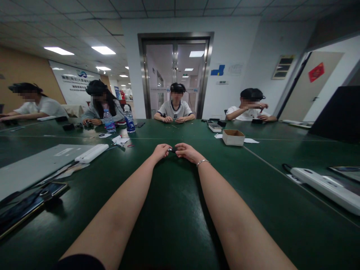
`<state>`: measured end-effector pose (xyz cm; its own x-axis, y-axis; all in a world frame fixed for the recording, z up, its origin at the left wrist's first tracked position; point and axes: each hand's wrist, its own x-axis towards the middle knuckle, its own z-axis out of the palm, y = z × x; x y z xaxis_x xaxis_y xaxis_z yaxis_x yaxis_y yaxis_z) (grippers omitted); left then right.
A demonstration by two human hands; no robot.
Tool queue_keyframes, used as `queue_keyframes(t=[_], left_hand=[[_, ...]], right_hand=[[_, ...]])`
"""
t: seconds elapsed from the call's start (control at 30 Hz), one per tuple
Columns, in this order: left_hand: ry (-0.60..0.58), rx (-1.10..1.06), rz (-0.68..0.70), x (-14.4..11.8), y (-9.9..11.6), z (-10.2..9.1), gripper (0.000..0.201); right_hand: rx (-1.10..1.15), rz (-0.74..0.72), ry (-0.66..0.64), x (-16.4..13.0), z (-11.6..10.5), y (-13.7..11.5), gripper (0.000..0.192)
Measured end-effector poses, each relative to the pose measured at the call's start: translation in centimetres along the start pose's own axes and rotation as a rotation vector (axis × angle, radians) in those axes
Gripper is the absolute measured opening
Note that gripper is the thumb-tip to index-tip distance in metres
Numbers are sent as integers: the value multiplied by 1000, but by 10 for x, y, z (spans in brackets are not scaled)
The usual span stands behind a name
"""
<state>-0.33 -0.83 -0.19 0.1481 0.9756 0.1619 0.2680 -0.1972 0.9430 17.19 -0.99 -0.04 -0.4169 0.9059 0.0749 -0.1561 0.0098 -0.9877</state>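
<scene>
This is an office meeting room. A wide green tabletop (174,210) spreads out around the hands, and four people sit at its far side, beyond the hands. Behind them stand glass double doors (176,75) in a steel frame, with a logo wall (75,80) far to the left of the hands. Overhead are ceiling tiles with panel lights (104,50). Power strips (323,185) lie right and left of the hands.

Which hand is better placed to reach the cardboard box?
Right. The right hand lies on the same side as the box, with bare table between. The left hand would cross over it. Both pinch a small dark part.
</scene>
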Motion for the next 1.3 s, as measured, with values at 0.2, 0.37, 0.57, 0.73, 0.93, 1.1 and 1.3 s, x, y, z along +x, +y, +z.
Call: queue_keyframes(t=[0.2,0.37,0.57,0.73,0.93,1.1,1.3], left_hand=[[12,-69,-21,4,-2,4,27],[-37,-105,-60,5,-3,6,15],[-45,-54,-16,12,-15,6,15],[-3,55,24,14,-21,3,27],[-41,120,61,14,-21,0,43],[-33,259,69,14,-21,-1,50],[14,318,-41,11,-14,-3,49]], right_hand=[[36,35,83,1,4,-2,16],[100,50,144,1,5,-2,7],[107,49,135,-1,4,-3,10],[91,40,104,-3,3,-4,17],[19,26,79,-3,3,-3,20],[5,11,44,-4,2,-3,22],[-27,-24,2,-3,1,-1,27]])
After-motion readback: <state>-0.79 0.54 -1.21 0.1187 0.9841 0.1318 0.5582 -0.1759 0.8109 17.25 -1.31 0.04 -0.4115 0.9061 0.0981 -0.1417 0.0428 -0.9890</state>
